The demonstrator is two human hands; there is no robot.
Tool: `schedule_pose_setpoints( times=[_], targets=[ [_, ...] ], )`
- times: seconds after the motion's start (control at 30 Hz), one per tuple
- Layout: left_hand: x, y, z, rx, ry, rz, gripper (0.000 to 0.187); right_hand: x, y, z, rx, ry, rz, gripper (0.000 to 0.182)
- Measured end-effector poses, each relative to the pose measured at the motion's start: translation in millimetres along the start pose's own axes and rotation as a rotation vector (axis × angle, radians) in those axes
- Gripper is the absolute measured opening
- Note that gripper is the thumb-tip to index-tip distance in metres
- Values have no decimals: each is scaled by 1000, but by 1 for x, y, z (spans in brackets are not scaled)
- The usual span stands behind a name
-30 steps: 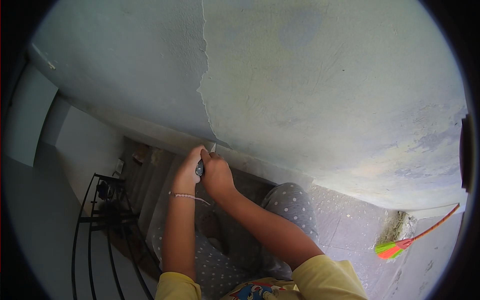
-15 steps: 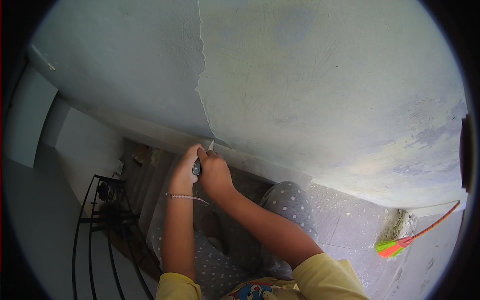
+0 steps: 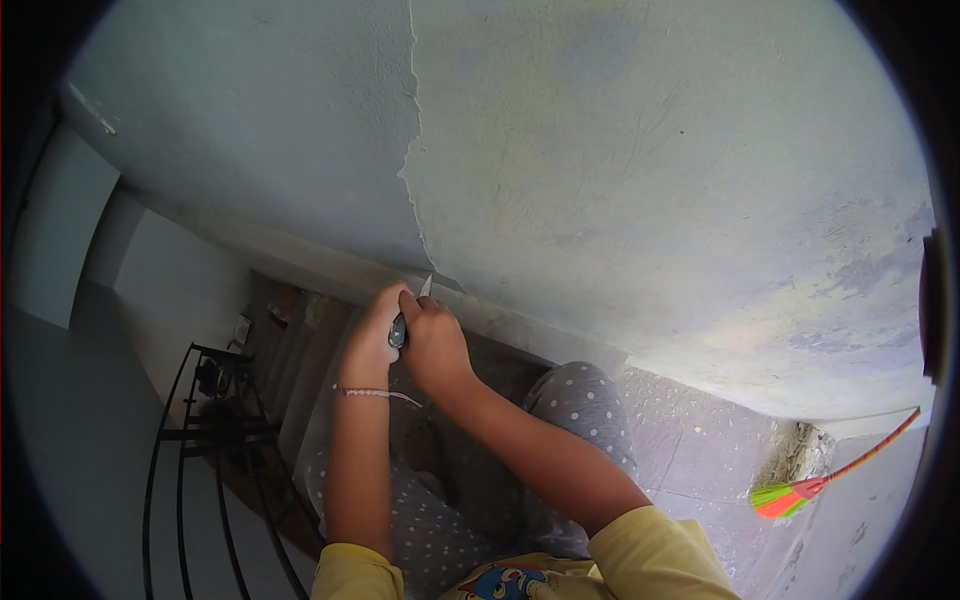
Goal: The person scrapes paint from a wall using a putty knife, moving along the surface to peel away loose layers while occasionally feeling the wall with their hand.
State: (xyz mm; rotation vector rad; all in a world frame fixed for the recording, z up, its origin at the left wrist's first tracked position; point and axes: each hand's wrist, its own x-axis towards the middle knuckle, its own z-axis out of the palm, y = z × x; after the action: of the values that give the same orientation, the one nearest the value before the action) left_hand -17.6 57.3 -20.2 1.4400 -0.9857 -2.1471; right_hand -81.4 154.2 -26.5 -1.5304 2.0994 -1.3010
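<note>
A small knife point(image 3: 398, 331) with a dark handle and a pale pointed blade sits between my two hands, its tip up against the foot of the wall. My right hand point(image 3: 437, 345) is closed around it, with the handle's end showing on the left side. Pressed alongside, my left hand point(image 3: 375, 325) has its fingers wrapped at the knife too; most of them are hidden. Just above the blade, a ragged paint edge point(image 3: 415, 180) runs up the wall point(image 3: 640, 150), grey paint on its left and bare, patchy plaster on its right.
Stairs point(image 3: 315, 355) descend at the left beside a black metal railing point(image 3: 215, 437). A green and orange broom point(image 3: 785, 497) leans at the right. Flakes and dust lie on the floor point(image 3: 690, 440). My knees in dotted trousers point(image 3: 575, 405) are close below my hands.
The view has shifted slightly, so the wall edge and my hands appear a little further right. Both hands keep the same hold on the knife near the wall's foot.
</note>
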Motion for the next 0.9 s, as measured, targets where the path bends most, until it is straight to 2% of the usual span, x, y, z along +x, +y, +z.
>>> schedule_pose_setpoints(
  times=[0.1,0.37,0.5,0.77,0.9],
  targets=[
    [3,-3,-1,-5,-45,39,20,0,0,-1,5,2,12,47],
    [-15,6,9,11,2,42,19,1,-5,-8,-47,-54,-11,50],
    [-20,8,12,0,32,26,20,0,-7,-11,-43,-37,-11,49],
    [-19,9,5,2,-46,50,19,-2,-14,-20,-47,-32,-36,50],
    [-28,11,12,12,2,70,19,-2,-14,-18,-33,-11,-38,51]
  ],
)
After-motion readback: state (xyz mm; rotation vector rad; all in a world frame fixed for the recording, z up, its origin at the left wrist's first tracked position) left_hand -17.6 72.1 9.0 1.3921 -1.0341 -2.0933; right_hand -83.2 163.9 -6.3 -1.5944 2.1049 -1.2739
